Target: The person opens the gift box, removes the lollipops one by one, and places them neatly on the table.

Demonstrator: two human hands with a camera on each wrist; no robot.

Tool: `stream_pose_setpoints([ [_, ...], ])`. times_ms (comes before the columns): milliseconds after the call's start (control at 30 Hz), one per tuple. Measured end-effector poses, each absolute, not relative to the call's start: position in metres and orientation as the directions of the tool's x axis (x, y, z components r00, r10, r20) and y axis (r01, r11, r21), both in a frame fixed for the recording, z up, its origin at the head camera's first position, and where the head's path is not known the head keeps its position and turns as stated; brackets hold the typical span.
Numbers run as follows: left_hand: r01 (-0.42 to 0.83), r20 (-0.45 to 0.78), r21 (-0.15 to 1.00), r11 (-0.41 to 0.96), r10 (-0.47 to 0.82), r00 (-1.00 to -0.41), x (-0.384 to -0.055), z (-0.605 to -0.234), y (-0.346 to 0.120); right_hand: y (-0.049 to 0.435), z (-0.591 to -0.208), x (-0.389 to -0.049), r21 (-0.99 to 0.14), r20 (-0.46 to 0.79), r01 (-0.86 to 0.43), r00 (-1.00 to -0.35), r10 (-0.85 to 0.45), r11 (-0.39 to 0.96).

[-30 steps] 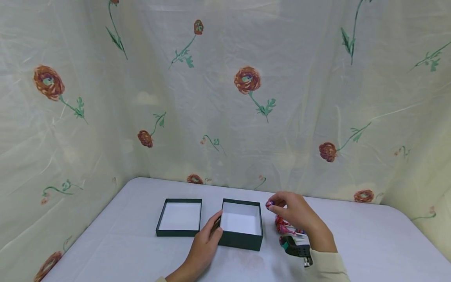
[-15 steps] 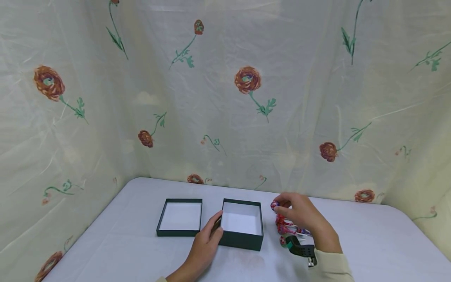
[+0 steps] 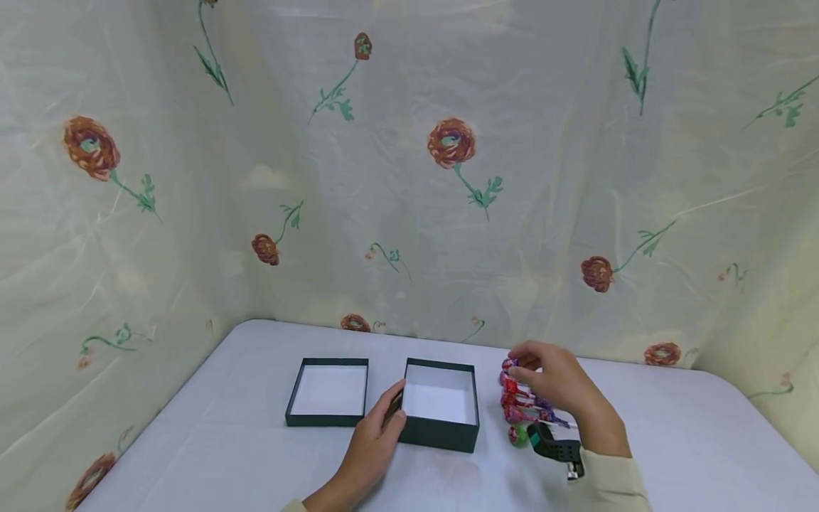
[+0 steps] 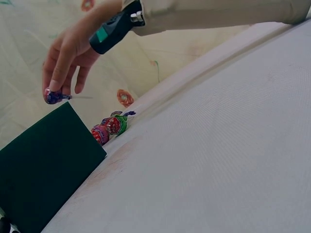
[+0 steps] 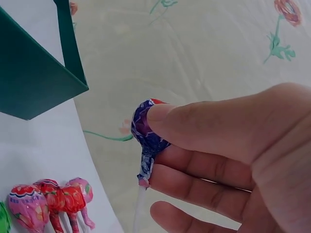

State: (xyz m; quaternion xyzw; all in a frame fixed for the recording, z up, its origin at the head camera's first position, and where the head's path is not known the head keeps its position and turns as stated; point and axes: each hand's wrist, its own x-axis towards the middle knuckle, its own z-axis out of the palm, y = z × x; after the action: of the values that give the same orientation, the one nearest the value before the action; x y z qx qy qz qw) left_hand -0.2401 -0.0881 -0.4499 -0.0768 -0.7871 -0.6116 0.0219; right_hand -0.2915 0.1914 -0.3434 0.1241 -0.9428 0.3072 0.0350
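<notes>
My right hand (image 3: 520, 363) pinches a purple-wrapped lollipop (image 3: 508, 364) between thumb and fingers, just right of the open dark green box (image 3: 441, 425). The right wrist view shows the thumb pressed on the lollipop (image 5: 148, 128), its white stick hanging down. Under that hand, several red, pink and green lollipops (image 3: 517, 411) lie on the table. My left hand (image 3: 392, 412) grips the box's near left corner, thumb along the wall. The box's white inside looks bare. In the left wrist view the box wall (image 4: 43, 165) fills the lower left, the right hand (image 4: 60, 80) above it.
The box's lid (image 3: 328, 392) lies upside down left of the box. A pale grey table (image 3: 256, 455) carries everything. A cream curtain with red flowers (image 3: 451, 144) hangs close behind and at both sides. A black camera strap (image 3: 553, 448) sits on the right wrist.
My right hand has drawn the purple lollipop a little to the right, away from the box's far right corner. The left hand and box stay put.
</notes>
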Motion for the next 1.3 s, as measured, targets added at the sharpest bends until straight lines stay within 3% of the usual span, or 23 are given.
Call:
stream_pose_setpoints([
  [567, 0.150, 0.132, 0.954, 0.259, 0.085, -0.988, -0.241, -0.448, -0.089, 0.217, -0.344, -0.288, -0.520, 0.143, -0.347, -0.936, -0.320, 0.781],
  [1300, 0.143, 0.129, 0.953, 0.267, 0.070, -0.989, -0.238, -0.448, -0.086, 0.236, -0.355, -0.274, -0.488, 0.020, -0.261, -0.957, -0.289, 0.833],
])
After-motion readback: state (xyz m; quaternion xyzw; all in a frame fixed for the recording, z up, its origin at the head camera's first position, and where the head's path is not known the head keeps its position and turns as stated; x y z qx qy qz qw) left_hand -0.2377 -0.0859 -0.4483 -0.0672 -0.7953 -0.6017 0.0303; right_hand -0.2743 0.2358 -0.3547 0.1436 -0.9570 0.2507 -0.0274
